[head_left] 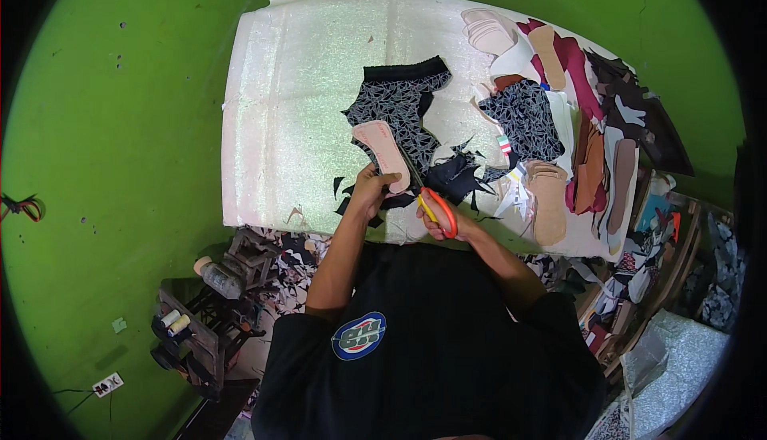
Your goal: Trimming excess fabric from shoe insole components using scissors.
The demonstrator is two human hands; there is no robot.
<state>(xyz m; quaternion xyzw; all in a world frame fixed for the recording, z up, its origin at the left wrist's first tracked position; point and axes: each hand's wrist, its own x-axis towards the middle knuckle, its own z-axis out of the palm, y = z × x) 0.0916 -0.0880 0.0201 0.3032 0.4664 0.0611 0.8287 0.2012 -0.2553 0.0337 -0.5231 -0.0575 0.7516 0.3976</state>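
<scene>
In my left hand (371,190) is a pale pink insole-shaped template (382,148), its thumb pressed on the lower end. Beneath the template lies black fabric with a grey line pattern (395,105), its far edge a plain black band. My right hand (438,220) is closed round the red and yellow handles of a pair of scissors (450,215). The scissor blades run up along the template's right edge, against the fabric; how far apart they are is hard to make out. Black fabric scraps (455,176) lie just right of the blades, with smaller ones by my left wrist.
Another patterned fabric piece (523,120) lies to the right. Beyond it are tan insole shapes (548,204), white insole shapes (489,33) and brown and maroon offcuts (590,164). Everything rests on a pale, shiny-topped table (296,112). A stool-like wooden frame (204,344) stands lower left.
</scene>
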